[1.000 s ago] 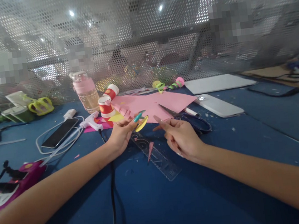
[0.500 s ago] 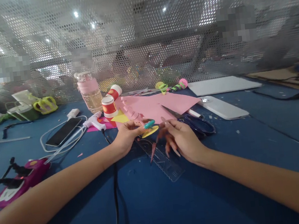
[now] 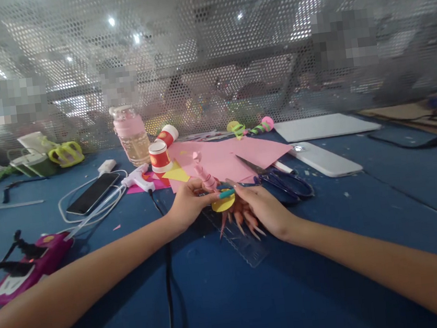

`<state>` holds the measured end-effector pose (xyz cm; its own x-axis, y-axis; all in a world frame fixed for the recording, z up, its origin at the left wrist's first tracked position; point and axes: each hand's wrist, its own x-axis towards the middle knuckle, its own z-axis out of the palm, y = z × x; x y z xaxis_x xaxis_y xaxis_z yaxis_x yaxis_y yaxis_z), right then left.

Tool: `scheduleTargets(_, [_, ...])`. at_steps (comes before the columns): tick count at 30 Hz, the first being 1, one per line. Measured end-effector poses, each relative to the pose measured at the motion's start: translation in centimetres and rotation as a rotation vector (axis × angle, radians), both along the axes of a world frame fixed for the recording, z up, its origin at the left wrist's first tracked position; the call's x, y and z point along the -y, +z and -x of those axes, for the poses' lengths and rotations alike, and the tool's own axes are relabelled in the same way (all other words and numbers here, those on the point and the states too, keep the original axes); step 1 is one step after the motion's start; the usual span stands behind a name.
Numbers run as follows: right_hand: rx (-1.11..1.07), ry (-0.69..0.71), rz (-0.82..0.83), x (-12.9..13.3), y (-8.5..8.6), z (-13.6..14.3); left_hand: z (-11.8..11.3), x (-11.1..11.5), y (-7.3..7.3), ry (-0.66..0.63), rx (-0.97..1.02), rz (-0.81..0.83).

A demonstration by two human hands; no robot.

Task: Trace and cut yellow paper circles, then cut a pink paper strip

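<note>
Dead centre of the clock, pinching a small paper piece (image 3: 206,180) between left hand (image 3: 186,203) thumb and fingers. Made up of a rolled pink stem with a yellow disc (image 3: 223,203) and a teal band (image 3: 227,193) at the near end. Looks held up off the table (image 3: 219,311). At the band's 3 o'clock end, touching or almost touching with right hand (image 3: 266,208) thumb and forefinger; honestly can't tell if really gripping. Down toward 5, letting the other right fingers (image 3: 242,218) hang loosely spread, not visibly holding anything.

To do this bit well, would say: keep the left pinch light so as not to crush the roll, handle the band with fingertips only, and go slow. Maybe tuck those dangling fingers away from the disc too.

Pose-wise, angled in from about 8 and 4 with bare forearms, meeting in the middle, with left thumb laid toward the band and right wrist low.

Further out, see a clear ruler (image 3: 251,247) toward 5, blue-handled scissors (image 3: 283,182) near 3, a pink sheet (image 3: 220,150) at 12, and a glue gun (image 3: 138,179) plus red-and-white cups (image 3: 160,157) around 10.
</note>
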<state>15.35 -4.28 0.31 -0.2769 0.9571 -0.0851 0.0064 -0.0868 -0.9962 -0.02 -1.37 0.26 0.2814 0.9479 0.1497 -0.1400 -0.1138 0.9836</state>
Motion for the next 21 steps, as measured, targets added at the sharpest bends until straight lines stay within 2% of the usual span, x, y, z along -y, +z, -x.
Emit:
scheduleTargets(5, [-0.009, -0.025, 0.031, 0.08, 0.12, 0.12, 0.04, 0.02, 0.02, -0.055, -0.007, -0.02])
scheduleTargets(21, [-0.042, 0.034, -0.03, 0.23, -0.29, 0.0, -0.04, 0.02, -0.05, 0.004, 0.051, 0.021])
